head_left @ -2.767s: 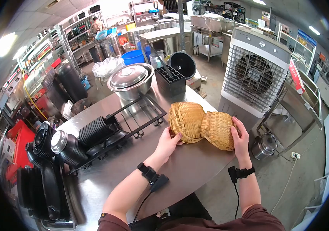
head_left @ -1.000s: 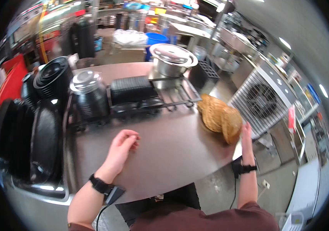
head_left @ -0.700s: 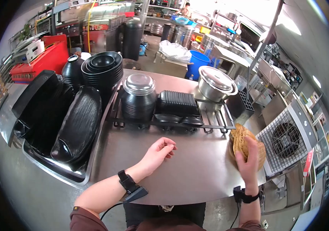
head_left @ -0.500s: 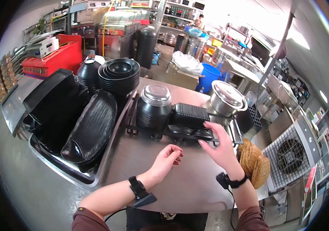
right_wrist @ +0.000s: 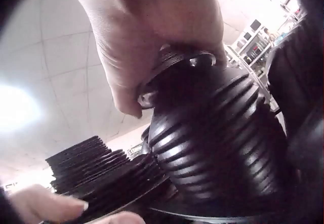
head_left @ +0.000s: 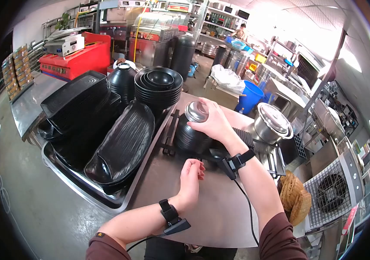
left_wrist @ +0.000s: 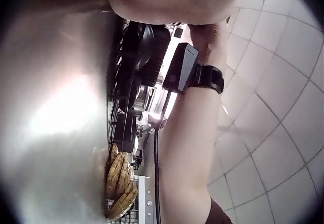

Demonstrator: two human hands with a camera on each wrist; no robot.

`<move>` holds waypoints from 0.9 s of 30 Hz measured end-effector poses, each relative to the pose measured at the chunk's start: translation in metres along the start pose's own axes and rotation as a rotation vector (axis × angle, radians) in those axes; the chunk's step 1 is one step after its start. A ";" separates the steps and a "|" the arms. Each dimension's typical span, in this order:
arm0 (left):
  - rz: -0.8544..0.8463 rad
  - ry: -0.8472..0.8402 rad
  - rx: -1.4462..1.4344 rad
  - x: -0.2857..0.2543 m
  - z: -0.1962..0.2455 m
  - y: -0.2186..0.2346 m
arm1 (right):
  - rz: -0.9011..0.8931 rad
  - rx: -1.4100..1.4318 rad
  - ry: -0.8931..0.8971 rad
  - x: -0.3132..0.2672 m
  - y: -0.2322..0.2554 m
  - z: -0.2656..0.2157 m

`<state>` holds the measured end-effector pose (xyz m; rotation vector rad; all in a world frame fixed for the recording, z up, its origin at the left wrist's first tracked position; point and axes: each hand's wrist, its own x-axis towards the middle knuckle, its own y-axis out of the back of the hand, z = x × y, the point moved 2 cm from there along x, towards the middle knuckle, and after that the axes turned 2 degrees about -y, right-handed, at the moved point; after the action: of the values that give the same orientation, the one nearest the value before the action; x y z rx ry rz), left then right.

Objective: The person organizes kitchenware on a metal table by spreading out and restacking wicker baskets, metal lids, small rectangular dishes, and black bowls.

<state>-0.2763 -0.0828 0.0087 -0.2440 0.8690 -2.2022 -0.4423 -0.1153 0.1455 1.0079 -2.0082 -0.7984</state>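
My right hand (head_left: pixel 216 122) reaches down over a small stack of shiny metal bowls (head_left: pixel 195 111), thumb on the near side and fingers on the far side. The metal bowls sit upside down on a stack of ribbed black bowls (head_left: pixel 187 138) in a black wire rack (head_left: pixel 167 130). In the right wrist view the hand (right_wrist: pixel 152 26) spans the top of the black bowls (right_wrist: pixel 212 138). My left hand (head_left: pixel 190 178) hangs loosely curled over the steel table (head_left: pixel 180 221) in front of the rack, holding nothing.
At left, a metal tray (head_left: pixel 123 207) carries long black dishes (head_left: pixel 124 147) and a stack of black bowls (head_left: pixel 159 84). Right of the rack stand a lidded steel pot (head_left: pixel 274 121) and wicker baskets (head_left: pixel 295 197), near an air cooler (head_left: pixel 332 190).
Both hands have let go of the wicker baskets, now at the table's right end. The right hand has crossed leftward over the rack to the metal bowls. The view has turned left.
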 end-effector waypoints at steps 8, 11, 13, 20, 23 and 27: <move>-0.324 -0.034 0.032 -0.012 0.008 -0.011 | 0.225 0.335 0.148 -0.131 0.019 -0.007; -0.667 0.037 0.051 -0.024 -0.003 -0.015 | 0.045 0.663 -0.034 -0.199 0.014 0.007; -0.732 0.194 0.029 -0.036 -0.002 -0.020 | -0.098 0.581 -0.062 -0.231 0.020 0.011; -0.911 0.457 0.004 -0.045 -0.010 -0.028 | -0.196 0.381 -0.017 -0.261 0.035 0.022; -0.950 0.248 0.237 -0.047 -0.005 -0.032 | -0.144 0.398 0.018 -0.265 0.037 0.025; -0.932 0.213 0.268 -0.045 -0.010 -0.028 | -0.038 0.234 0.165 -0.265 0.043 0.025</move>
<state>-0.2655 -0.0321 0.0233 -0.3304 0.6067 -3.2283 -0.3684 0.1345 0.0771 1.2069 -1.9748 -0.4888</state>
